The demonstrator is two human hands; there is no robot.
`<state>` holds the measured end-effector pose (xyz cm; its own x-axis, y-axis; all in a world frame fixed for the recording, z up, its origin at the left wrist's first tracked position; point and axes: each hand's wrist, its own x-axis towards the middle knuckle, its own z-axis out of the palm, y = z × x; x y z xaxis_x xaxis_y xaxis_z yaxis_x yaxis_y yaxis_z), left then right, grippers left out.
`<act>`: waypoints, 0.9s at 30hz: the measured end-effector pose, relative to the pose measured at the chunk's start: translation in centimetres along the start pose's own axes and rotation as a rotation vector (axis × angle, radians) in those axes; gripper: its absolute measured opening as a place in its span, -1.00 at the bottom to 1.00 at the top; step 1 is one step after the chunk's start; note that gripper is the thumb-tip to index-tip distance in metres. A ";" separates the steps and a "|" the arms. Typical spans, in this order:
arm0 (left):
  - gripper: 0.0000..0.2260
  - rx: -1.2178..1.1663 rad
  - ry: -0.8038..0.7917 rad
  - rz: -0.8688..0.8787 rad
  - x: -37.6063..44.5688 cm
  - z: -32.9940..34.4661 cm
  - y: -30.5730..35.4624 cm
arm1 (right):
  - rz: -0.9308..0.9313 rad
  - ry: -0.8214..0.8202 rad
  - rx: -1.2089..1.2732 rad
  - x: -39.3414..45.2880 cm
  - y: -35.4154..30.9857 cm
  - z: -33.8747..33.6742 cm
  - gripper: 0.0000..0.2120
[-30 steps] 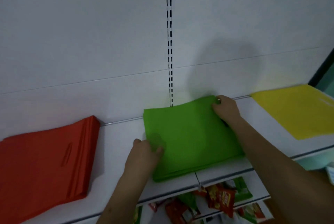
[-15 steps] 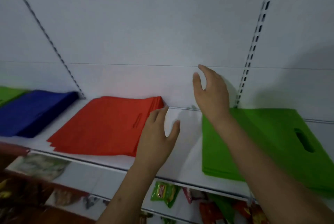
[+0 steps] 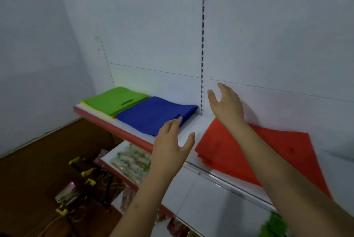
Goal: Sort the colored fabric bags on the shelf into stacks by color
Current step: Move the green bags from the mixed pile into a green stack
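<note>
Blue bags [image 3: 153, 115] are lying at ten o'clock; your left hand [image 3: 170, 145] and right hand [image 3: 227, 105] are hovering, seemingly empty, fingers spread.

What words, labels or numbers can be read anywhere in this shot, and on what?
None can be read.
Fabric bags, green, blue and red: plain, no print.
Packets on the lower shelf: print too blurred to read.

Bare white shelf [image 3: 193, 127] between blue bag stack [image 3: 153, 115] and red bag stack [image 3: 229, 150]: room to reach through. Behind, blocked by back panel [image 3: 153, 35] and slotted upright [image 3: 202, 54]. Green bag stack [image 3: 115, 99] touching blue stack's left.
</note>
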<state>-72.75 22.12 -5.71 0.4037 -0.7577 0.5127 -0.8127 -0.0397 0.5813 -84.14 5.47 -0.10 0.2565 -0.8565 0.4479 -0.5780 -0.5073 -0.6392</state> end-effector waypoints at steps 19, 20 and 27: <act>-0.49 -0.022 0.004 -0.157 16.2 -9.2 -30.9 | 0.236 -0.032 0.282 8.1 -12.7 28.9 -0.39; -0.49 -0.021 -0.014 -0.166 17.4 -9.2 -32.1 | 0.247 -0.032 0.267 9.1 -12.9 30.2 -0.39; -0.50 0.003 -0.032 -0.161 25.5 -10.8 -40.3 | 0.263 0.000 0.128 14.1 -15.4 38.0 -0.41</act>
<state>-25.17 11.42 -9.28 0.5153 -0.7619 0.3924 -0.7398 -0.1643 0.6525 -42.16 -2.37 -7.70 0.1109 -0.9604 0.2557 -0.5225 -0.2752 -0.8070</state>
